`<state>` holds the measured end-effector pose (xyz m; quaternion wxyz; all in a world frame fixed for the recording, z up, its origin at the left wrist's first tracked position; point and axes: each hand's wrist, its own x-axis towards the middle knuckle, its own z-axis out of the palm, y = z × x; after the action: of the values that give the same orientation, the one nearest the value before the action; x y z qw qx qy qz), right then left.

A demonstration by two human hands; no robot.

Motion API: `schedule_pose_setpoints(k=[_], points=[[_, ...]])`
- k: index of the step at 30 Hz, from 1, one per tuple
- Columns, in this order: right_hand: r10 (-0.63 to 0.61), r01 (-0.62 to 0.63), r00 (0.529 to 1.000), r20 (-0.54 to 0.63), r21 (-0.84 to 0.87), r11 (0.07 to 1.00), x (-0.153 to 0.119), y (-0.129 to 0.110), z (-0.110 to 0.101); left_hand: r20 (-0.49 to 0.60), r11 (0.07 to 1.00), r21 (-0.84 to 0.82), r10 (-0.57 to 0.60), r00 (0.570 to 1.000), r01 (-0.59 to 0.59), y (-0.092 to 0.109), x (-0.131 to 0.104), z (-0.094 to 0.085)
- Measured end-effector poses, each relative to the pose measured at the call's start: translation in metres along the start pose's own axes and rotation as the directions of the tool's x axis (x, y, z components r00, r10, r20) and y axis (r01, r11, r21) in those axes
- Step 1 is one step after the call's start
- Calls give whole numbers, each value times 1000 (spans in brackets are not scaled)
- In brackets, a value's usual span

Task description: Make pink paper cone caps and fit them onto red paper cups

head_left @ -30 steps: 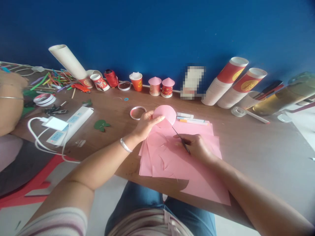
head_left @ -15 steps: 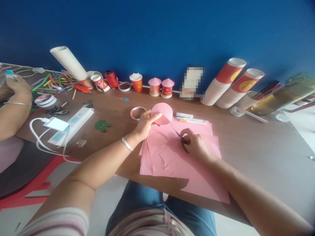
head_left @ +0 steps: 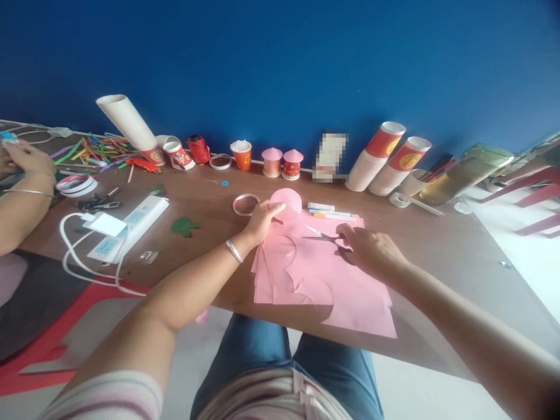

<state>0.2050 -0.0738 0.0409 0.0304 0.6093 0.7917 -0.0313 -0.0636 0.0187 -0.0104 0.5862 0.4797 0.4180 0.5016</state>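
Between the thumb and fingers of my left hand (head_left: 260, 223) is a pink paper disc (head_left: 289, 200), held by its left edge. My right hand (head_left: 371, 248) grips a pair of scissors (head_left: 326, 237) by the dark handles. The blades are spread and point left, apart from the disc. Under both hands lies a pile of pink paper sheets (head_left: 350, 303), with curved cut edges and thin offcuts on it. A glue stick (head_left: 321, 206) and a marker (head_left: 335, 215) rest at the sheets' far edge. A tape roll (head_left: 245, 205) lies beside my left hand.
Two red cups with pink cone roofs (head_left: 282, 163) stand by the wall. Stacked paper cups (head_left: 376, 156) lean at the right, near a bottle (head_left: 466, 173). On the left are a power strip (head_left: 131, 227), a green cutout (head_left: 185, 226) and another person's hand (head_left: 30, 160).
The scissors have moved right, away from the disc's edge, and their blades have spread apart. My left hand still holds the disc. The view has shifted slightly.
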Motion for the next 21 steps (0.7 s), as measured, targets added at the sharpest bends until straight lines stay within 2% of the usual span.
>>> schedule_pose_setpoints(k=[3,6,11,17,21], points=[[47,-44,997,64,-33,998,-10,24,-9,5,1000,4,-2,1000,2,0,0,0],[95,-97,989,114,13,995,-19,47,-9,1,1000,10,-3,1000,3,-1,1,-1],[57,-73,982,178,86,994,-27,73,-5,15,999,31,-7,1000,6,-1,2,-1],[68,-68,984,166,-4,998,-27,81,-1,86,995,98,5,996,-14,5,-6,2],[57,-26,991,123,-238,971,-33,69,1,135,987,147,37,990,-57,8,-10,6]])
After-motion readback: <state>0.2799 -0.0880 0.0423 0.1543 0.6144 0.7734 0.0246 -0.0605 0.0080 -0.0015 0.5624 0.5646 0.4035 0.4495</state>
